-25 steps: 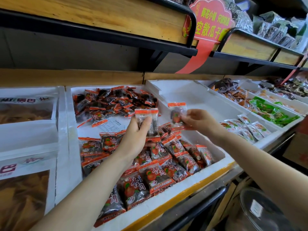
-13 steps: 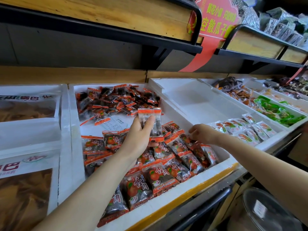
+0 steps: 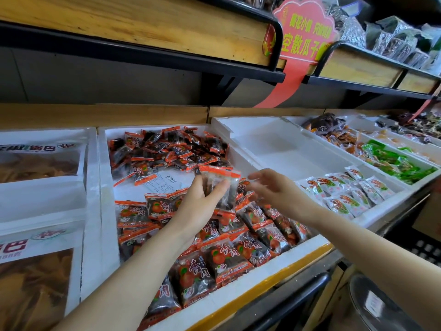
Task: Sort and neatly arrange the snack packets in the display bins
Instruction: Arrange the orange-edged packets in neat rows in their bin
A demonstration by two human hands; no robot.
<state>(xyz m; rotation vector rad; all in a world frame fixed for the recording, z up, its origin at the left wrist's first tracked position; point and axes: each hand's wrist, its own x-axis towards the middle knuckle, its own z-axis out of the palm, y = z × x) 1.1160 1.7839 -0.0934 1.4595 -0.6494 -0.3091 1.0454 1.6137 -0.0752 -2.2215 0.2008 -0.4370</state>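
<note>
Nearest, at 6 o'clock, arranged packets in orange and black are lying in overlapping rows across the front half of a white foam bin, their printed faces showing upward. Above those rows the left hand is grasping a small upright stack of held packets, thumb on one side and fingers curled round the other, orange seals pointing to 12 o'clock. Just at its 3 o'clock the right hand is hovering released, fingers spread and blurred, holding nothing, fingertips pointing toward the stack and close beside it. Behind the left hand, at 11 o'clock, a printed paper sheet is lying on the bin floor. Beyond it a loose heap of the same packets is filling the far end of the bin, jumbled at all angles. At 9 o'clock large bags are lying flat in the neighbouring bin. At 3 o'clock white packets are sitting in rows, with green packets farther off. At 1 o'clock a red sign is hanging from the wooden shelf.
</note>
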